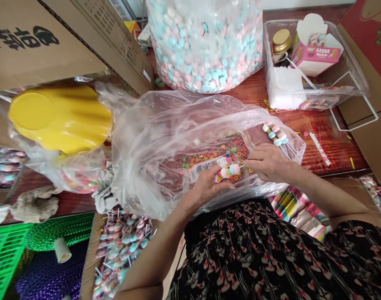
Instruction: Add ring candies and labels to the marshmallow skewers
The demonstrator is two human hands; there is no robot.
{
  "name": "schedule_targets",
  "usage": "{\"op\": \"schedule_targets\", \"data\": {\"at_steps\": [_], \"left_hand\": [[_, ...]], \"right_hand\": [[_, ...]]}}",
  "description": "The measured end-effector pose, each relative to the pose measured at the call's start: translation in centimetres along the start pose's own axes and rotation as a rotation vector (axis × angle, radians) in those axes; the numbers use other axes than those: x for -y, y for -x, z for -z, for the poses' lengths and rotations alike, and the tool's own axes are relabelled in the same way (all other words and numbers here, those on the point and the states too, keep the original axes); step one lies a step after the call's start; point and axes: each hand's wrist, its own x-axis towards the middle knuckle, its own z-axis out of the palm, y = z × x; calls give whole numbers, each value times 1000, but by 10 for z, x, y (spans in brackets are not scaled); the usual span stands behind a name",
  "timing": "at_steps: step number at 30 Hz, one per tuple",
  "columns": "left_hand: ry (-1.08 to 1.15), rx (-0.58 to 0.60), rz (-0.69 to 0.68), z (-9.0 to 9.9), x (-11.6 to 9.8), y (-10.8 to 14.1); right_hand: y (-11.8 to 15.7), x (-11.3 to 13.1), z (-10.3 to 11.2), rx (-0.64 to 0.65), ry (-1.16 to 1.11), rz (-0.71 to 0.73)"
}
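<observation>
My left hand is closed round a short stack of pastel candies, pink, yellow and white, threaded on a thin white stick. My right hand is closed at the right end of this candy skewer, its fingertips by the stick. What exactly those fingertips pinch is too small to see. Under both hands spreads a large clear plastic bag. Small ring-shaped candies in orange, red and green lie there beside a printed label strip. Several finished-looking candy skewers rest just beyond my right hand.
A big clear sack of pink, blue and white candies stands at the back. To its right is a clear plastic basket. A yellow tub lies at the left, near cardboard boxes. Boxed wrapped candy skewers sit below the table edge.
</observation>
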Motion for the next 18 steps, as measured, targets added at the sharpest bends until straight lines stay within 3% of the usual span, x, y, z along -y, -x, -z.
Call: {"op": "schedule_targets", "data": {"at_steps": [4, 7, 15, 18], "left_hand": [[-226, -68, -33, -1, -1, -4], [-313, -74, -37, 0, 0, -4], [-68, 4, 27, -7, 0, -4], [-51, 19, 10, -11, 0, -5]], "right_hand": [[-2, -3, 10, 132, -58, -87], [-2, -2, 17, 117, -78, -87], [-6, 8, 18, 61, 28, 68], [-11, 7, 17, 124, 29, 53]]}}
